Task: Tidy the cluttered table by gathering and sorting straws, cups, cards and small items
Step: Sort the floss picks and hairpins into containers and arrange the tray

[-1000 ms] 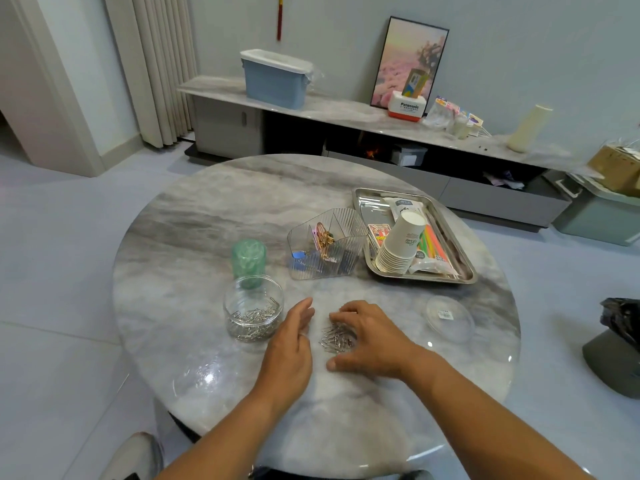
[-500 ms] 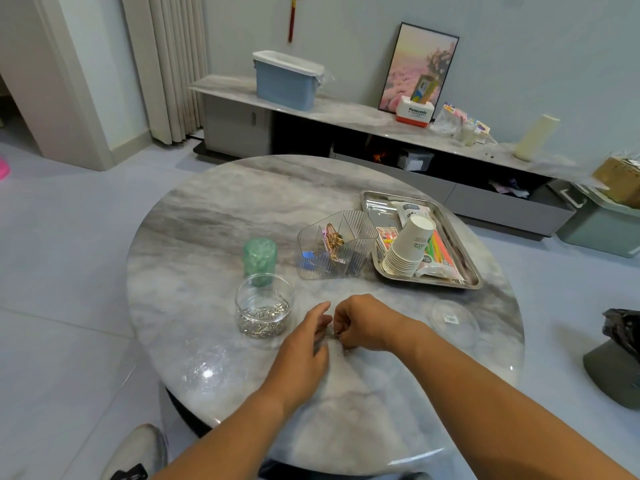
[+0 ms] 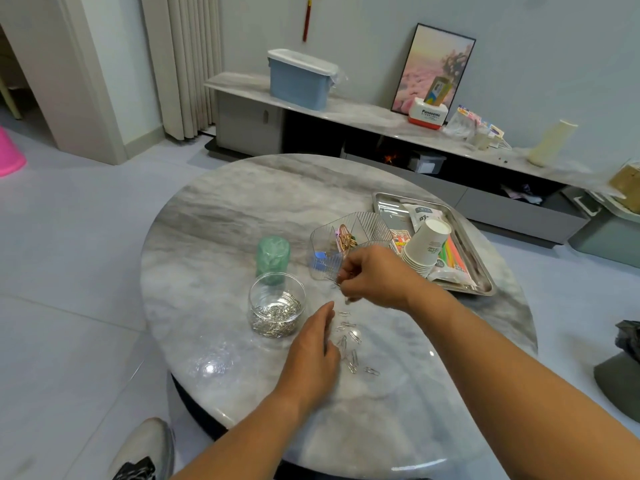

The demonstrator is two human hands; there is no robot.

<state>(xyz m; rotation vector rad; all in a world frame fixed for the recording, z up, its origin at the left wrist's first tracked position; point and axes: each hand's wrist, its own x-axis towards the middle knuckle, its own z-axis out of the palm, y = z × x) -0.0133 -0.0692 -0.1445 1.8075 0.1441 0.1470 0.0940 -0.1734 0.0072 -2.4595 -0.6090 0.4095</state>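
Silver paper clips (image 3: 349,344) lie scattered loose on the round marble table (image 3: 214,216), just right of the left hand (image 3: 311,355). Left hand rests low over the table, fingers straight and relaxed, grip released, holding nothing. Right hand (image 3: 372,275) raised above the table, fingers curled, grip pinching a small bunch of clips; a few dangle below the fingertips. This hand sits just in front of the clear divided organiser (image 3: 346,244), which holds gold clips in one compartment and something blue in another.

Clear round jar (image 3: 277,308), part filled with silver clips, stands left of both hands, apart from them. Green translucent lid-like piece (image 3: 273,256) stands just behind the jar.

Steel tray (image 3: 485,271) at right of the table: stack of paper cups (image 3: 426,245) lying tilted, coloured straws (image 3: 457,254) beside it, and some packets. Tray touches or nearly touches the organiser; cannot tell which.
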